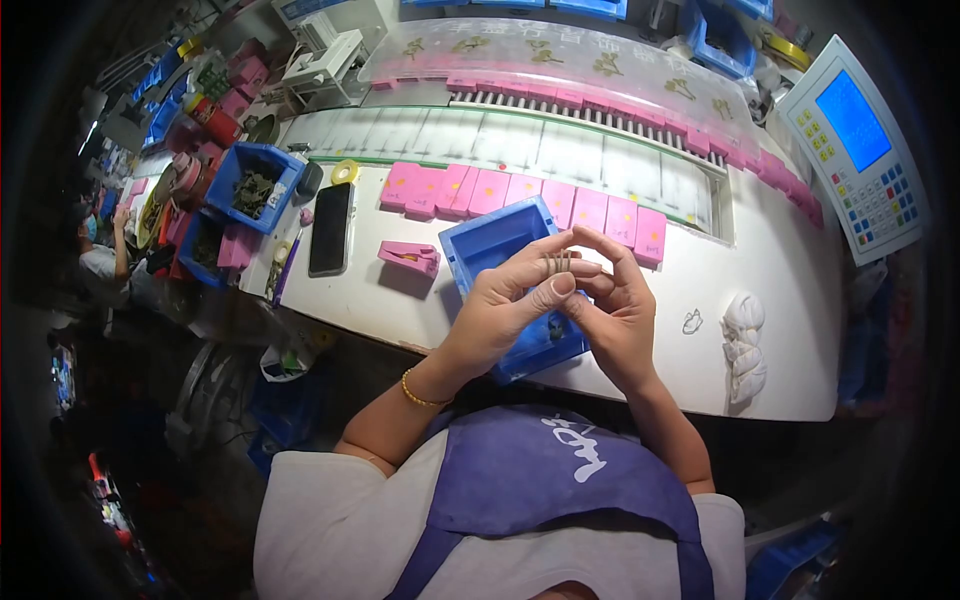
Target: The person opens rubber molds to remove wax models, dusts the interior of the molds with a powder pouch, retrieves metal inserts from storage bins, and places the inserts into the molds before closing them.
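My left hand (505,300) and my right hand (622,310) meet above a blue plastic bin (483,237). Between their fingertips is a small row of thin greyish pieces (558,263), too small to name for certain. The left thumb and fingers pinch this bunch, while the right fingers close around it from the other side. Part of the bin is hidden behind both hands, and a little dark stuff (556,328) shows inside it. A pink block with a slot (409,258) lies on the table to the left of the bin.
Behind the bin stands a row of pink blocks (490,193) before a lit glass strip (510,140). A phone (331,229) and blue tray (255,186) lie left. At right are a control panel (855,145) and white bundle (744,350). Another person (100,255) is far left.
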Motion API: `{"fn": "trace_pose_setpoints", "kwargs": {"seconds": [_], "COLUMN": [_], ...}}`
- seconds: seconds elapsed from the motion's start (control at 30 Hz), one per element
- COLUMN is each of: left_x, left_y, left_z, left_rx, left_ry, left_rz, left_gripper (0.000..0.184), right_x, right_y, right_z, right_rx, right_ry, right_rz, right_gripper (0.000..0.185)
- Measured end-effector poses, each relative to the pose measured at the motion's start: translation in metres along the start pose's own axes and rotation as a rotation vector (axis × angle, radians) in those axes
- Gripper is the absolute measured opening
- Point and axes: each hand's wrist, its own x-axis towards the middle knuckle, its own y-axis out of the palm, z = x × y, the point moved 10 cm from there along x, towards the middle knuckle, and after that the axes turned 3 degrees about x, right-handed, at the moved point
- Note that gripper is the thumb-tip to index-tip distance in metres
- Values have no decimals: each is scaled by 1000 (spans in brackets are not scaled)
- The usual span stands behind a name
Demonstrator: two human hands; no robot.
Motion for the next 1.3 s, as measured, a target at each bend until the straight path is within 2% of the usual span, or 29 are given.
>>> {"fn": "trace_pose_setpoints", "kwargs": {"seconds": [0.23,0.4,0.63,0.73,0.8,0.9,0.97,1.07,1.13,1.3], "left_x": [1,3,-1,-3,-3,-4,-3,-2,1,6], "left_y": [11,11,8,-6,-7,-11,-16,-25,-20,-8], "left_z": [-19,-11,-29,-22,-23,-13,-10,7,12,23], "left_rx": [126,-79,159,51,28,-60,-125,-271,-343,-409], "left_ry": [146,110,283,187,220,171,146,-31,-57,-95], "left_rz": [40,47,-30,-96,-149,-209,-280,-279,-225,-175], "left_gripper": [43,47,36,33,28,26,22,19,21,21], "right_x": [1,3,3,4,3,1,0,3,2,-2], "right_y": [4,8,-3,-7,-8,-3,-5,-18,-22,-25], "right_z": [5,6,9,14,16,25,24,19,16,13], "right_rx": [66,83,162,122,75,-114,9,132,246,234], "right_ry": [-11,10,38,36,11,-68,-19,22,99,117], "right_rz": [5,33,-10,-39,-52,-76,-75,-86,-87,-100], "right_gripper": [62,63,61,57,55,51,49,43,43,52]}}
